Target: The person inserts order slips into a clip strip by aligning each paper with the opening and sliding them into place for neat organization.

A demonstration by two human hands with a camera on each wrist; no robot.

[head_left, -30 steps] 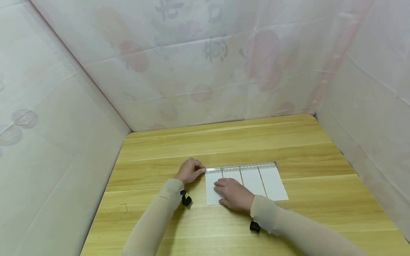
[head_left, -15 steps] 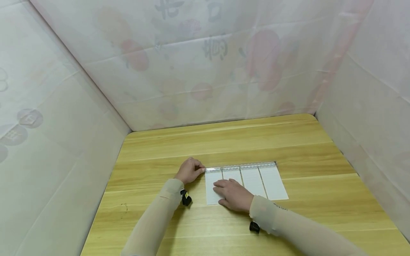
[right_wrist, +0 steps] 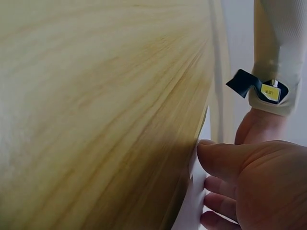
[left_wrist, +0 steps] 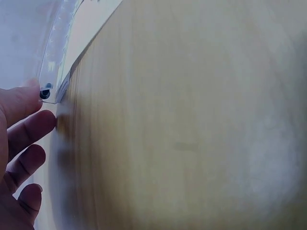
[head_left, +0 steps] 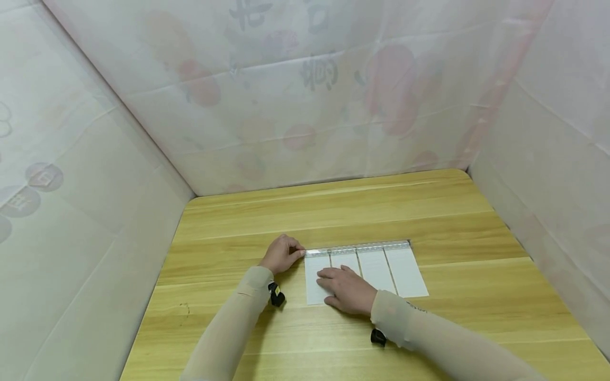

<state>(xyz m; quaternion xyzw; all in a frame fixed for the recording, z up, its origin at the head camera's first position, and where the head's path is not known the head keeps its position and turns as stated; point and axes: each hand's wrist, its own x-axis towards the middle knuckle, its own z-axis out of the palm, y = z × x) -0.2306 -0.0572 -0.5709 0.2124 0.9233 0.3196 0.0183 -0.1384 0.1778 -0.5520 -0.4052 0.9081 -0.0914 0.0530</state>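
Observation:
A clear plastic ruler point(head_left: 357, 248) lies across the top edge of several white lined paper strips point(head_left: 405, 272), set side by side with narrow gaps showing the wood. My left hand point(head_left: 281, 255) pinches the ruler's left end between thumb and index finger. In the left wrist view, the ruler's end point(left_wrist: 53, 67) has a dark round spot near the thumb, and the other fingers are loosely bent beside it. My right hand point(head_left: 349, 290) rests palm down on the left strips, hiding their lower parts. From the right wrist view, its fingers point(right_wrist: 220, 203) extend over the white paper.
The wooden table point(head_left: 229, 211) stretches around the paper on all sides. Pale printed curtains point(head_left: 295, 106) enclose it at the back, left and right. A black wrist camera point(head_left: 276, 295) sits on my left wrist, another black wrist camera point(head_left: 378, 337) on my right.

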